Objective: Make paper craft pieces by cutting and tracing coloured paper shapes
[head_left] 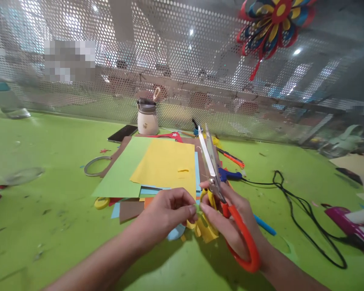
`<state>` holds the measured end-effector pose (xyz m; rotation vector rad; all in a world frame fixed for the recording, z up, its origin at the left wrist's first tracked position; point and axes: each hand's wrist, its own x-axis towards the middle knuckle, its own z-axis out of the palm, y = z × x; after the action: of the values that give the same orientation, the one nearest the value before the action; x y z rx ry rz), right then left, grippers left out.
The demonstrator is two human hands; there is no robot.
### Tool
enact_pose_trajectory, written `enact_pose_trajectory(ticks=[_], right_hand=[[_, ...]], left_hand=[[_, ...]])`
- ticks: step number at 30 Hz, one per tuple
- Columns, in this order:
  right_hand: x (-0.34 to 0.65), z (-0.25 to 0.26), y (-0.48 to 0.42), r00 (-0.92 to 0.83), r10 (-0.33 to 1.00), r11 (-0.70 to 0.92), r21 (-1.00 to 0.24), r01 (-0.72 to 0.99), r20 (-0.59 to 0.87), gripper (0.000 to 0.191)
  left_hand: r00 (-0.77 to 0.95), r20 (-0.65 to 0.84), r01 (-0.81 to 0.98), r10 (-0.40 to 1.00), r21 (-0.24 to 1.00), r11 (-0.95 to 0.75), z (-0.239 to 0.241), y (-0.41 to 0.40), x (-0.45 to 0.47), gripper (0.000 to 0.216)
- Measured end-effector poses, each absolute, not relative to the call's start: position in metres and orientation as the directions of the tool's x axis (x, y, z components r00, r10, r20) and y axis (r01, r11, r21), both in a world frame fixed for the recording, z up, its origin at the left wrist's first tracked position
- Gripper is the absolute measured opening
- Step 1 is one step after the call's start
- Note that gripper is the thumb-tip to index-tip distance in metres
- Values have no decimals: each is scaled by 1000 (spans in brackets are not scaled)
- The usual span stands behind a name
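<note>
Just nearer than the yellow sheet (166, 161), the left hand (171, 210) pinches, contents unclear; right of the sheet, the right hand (242, 206) curls round scissors (212, 167), fingertips at a yellow strip (211, 198); likely light, soft, best edge-held.

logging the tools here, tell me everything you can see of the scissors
The scissors have long silver blades, metal by their look, joined at a pivot, and a smooth orange-red handle, probably plastic, partly hidden by the right hand holding them. The blades stand slightly apart, tips pointing up and away from the person, above the green table.
</note>
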<state>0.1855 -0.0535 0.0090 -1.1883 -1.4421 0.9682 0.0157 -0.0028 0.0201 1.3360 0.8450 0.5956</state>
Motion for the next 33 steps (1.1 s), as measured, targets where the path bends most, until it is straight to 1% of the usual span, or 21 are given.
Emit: enact_pose_trajectory(ticks=[4,9,14,18,23,29,33], right_hand=[[183,6,-56,-4,976,215,-957,193,218,32],[182,7,-58,24,975,214,-957,197,223,32],[186,8,-57,-26,977,212,-950,231,212,30],[184,8,-57,-12,976,214,-953,215,216,32],[181,6,-58,11,970,237,-949,208,244,33],[185,4,-56,-21,960,275,-934,229,278,35],[186,4,-55,-6,954,292,-922,255,300,35]], left_hand=[[587,-198,56,785,977,204,19,-4,18,17],[605,-207,32,769,971,237,17,-5,19,19],[615,-197,2,764,969,248,15,-6,19,20],[629,-175,-20,758,970,241,14,-8,19,21],[651,-192,-15,735,964,265,17,-7,18,25],[662,-178,-23,729,966,257,19,-6,18,29],[657,-178,-20,732,967,253,19,-6,19,25]])
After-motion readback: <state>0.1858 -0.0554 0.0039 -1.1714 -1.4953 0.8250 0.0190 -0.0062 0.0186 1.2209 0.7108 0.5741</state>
